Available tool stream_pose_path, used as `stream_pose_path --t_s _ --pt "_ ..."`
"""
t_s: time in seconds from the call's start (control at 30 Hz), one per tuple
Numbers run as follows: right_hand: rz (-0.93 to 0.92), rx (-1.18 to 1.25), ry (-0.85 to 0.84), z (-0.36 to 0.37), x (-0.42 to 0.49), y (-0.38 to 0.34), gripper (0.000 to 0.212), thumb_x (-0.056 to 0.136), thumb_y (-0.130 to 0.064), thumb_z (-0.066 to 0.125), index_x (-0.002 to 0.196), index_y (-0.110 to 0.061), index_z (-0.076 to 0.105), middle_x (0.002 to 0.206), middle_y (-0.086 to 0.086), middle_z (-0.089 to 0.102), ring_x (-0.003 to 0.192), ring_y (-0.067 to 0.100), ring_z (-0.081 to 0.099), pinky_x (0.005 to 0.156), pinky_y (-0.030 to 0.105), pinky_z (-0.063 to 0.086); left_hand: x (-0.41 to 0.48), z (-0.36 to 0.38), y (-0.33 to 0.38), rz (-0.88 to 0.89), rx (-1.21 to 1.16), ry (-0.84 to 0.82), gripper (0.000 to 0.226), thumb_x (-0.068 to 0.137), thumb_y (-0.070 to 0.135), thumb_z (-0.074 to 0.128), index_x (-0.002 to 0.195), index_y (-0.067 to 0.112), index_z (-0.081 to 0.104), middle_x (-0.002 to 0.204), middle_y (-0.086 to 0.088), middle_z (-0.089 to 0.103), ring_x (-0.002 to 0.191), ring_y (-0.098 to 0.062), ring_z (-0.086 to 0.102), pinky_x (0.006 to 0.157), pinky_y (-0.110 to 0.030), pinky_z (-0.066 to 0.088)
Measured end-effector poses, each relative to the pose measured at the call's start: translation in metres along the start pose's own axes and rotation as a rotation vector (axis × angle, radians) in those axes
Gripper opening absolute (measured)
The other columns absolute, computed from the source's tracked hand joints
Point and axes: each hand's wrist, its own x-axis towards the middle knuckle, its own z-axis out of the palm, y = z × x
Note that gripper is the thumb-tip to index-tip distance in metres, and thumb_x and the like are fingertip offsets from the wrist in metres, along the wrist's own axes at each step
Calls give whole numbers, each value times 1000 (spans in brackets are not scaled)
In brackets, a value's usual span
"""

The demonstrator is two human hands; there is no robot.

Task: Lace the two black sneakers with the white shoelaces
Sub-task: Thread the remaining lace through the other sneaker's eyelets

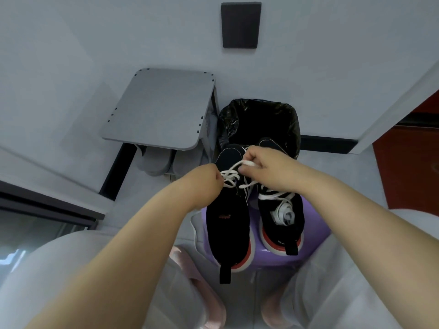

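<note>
On the stool [316, 224], the lace [231, 173] across the left sneaker [225, 224] is pinched by the left hand [204, 179] and right hand [263, 167], fingers [248, 156] curled, and is best drawn evenly, kept flat, before further eyelets are threaded.

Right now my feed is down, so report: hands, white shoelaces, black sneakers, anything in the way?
Pinching the white shoelace: left hand, right hand, over the left black sneaker. In the right black sneaker, a bundled lace. Nothing blocking.
</note>
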Motion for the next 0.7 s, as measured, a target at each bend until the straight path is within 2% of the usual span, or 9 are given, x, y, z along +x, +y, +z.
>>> stream_pose_path --t_s 0.07,0.1,0.23,0.3,0.37,0.43,0.5,0.6,0.7 --pt "11 -149 -39 7 -2 0 32 73 -56 67 81 -27 55 72 -8 59 66 7 54 59 24 37 1 1 -1 -39 -76 -3 19 98 16 38 100 4 52 102 -18 59 92 -30 57 89 -43 50" --pt "8 -194 -40 9 -3 -1 38 68 -59 69 77 -25 54 70 -8 58 66 7 53 57 23 34 0 0 -1 -55 -126 -12 16 97 15 39 98 6 52 103 -17 58 94 -31 58 91 -45 50" --pt "-5 -281 -20 4 -2 -6 50 67 -63 68 66 -21 41 62 -8 46 63 8 43 59 20 25 -8 -6 -4 -76 -293 -40 14 96 10 43 85 12 50 97 -13 58 90 -24 59 86 -40 55" --pt "17 -260 -63 6 0 -6 53 67 -69 63 69 -20 44 62 -9 46 66 7 47 80 21 29 -11 -11 -7 -69 -319 -10 13 96 9 45 85 12 51 101 -14 60 96 -26 61 84 -37 55" --pt "22 -282 -94 15 2 -5 55 65 -72 61 79 -20 52 67 -11 49 77 9 52 106 32 20 -12 -12 -8 -54 -287 31 11 95 11 47 86 13 53 103 -14 62 100 -28 61 88 -41 53" --pt "8 -370 -59 20 4 -2 44 67 -62 65 80 -23 49 71 -11 47 86 14 47 113 38 11 -9 -10 -9 -20 -238 89 14 95 14 48 82 16 53 99 -11 64 93 -26 61 91 -44 51" --pt "17 -424 -21 18 5 1 39 70 -51 67 70 -26 37 74 -10 41 89 18 39 115 40 11 -6 -7 -8 13 -290 162 17 95 15 46 80 18 51 96 -6 66 89 -25 60 89 -44 49" --pt "-1 -387 -5 15 6 5 42 72 -47 69 66 -26 33 78 -10 35 92 19 34 113 39 13 1 -1 -6 63 -556 234 18 98 11 39 83 16 48 101 -5 69 98 -20 64 93 -40 49" --pt "-23 -328 35 21 8 4 37 72 -45 70 71 -23 40 83 -7 39 95 17 33 112 37 12 3 7 3 89 -877 187 22 100 6 31 83 12 42 85 -6 68 85 -18 66 87 -30 52"
